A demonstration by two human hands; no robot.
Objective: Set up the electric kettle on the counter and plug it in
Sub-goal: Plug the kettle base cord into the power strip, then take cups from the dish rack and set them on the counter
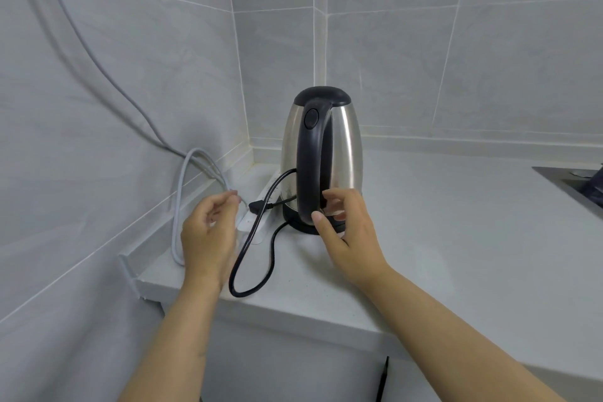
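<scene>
Plugged kettle (339, 140) by right hand (346, 232)

a pale grey stone counter (424, 238) fills the tiled corner. on it stand a steel electric kettle (346, 153) on its black base (295, 222), a white power strip (261, 222) and a looping black cord (254, 271). a grey cable (177, 232) lies along its left edge.

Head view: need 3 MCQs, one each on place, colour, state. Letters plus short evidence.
1. Where does the kettle stand?
A. in the sink
B. on the counter near the wall corner
C. on the floor

2. What colour is the kettle's cord?
A. black
B. red
C. white

3. Where is the plug?
A. loose on the counter
B. held in the left hand
C. sitting in the power strip

Answers:
1 B, it sits on its base by the tiled corner.
2 A, a black loop lies on the counter.
3 C, it sits on the strip, hands apart from it.
</scene>
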